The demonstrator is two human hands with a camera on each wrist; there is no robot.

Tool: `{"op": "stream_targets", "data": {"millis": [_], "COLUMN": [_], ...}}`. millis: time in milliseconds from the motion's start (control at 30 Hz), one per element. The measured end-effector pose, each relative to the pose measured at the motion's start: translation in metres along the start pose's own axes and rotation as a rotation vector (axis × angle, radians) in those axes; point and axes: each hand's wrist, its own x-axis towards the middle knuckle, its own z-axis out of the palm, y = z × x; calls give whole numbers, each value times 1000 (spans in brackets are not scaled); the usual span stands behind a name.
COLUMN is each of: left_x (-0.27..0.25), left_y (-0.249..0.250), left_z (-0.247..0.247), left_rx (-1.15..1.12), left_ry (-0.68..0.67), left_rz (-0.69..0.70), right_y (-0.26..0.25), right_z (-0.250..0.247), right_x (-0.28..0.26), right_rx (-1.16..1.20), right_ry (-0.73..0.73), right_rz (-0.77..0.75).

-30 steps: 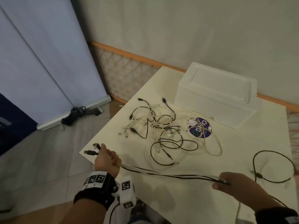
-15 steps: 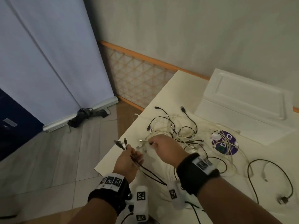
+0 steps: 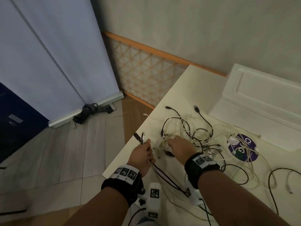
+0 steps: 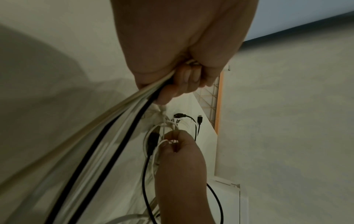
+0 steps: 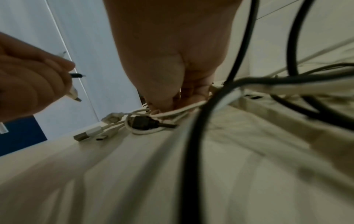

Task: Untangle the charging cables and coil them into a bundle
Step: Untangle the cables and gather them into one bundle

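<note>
A tangle of black and white charging cables [image 3: 193, 132] lies on the white table [image 3: 184, 88]. My left hand [image 3: 144, 154] grips a bunch of black and white cables [image 4: 122, 115] near the table's left edge, their plugs [image 3: 140, 137] sticking up past my fingers. My right hand [image 3: 176, 145] reaches into the tangle's near left side and pinches a white cable [image 5: 184, 109] between its fingertips. A black USB plug [image 5: 142, 122] and white plugs [image 5: 90, 133] lie just in front of that hand.
A white lidded box [image 3: 263, 101] stands at the back right. A round purple sticker [image 3: 243, 149] lies under white cables. One loose black cable [image 3: 276, 178] loops at the right. The table's left edge [image 3: 130, 141] drops to a wooden floor.
My right hand let go of the stretched cables' far end and came left into the tangle, where it now pinches a white cable. My left hand keeps its bunch.
</note>
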Motion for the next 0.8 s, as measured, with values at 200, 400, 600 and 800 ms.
{"op": "stream_targets", "data": {"millis": [200, 400, 600, 800], "left_x": [9, 3, -2, -9], "left_y": [2, 0, 8, 27], "left_z": [20, 53, 75, 82], "left_rx": [85, 141, 168, 120], "left_ry": [29, -94, -127, -171], "left_rz": [44, 145, 251, 324], "right_y": [7, 8, 4, 44], "right_z": [-14, -47, -60, -58], "right_x": [-7, -24, -52, -77], "right_rx": [146, 511, 597, 401], "right_ry": [162, 357, 473, 296], "right_rz": [23, 102, 28, 323]}}
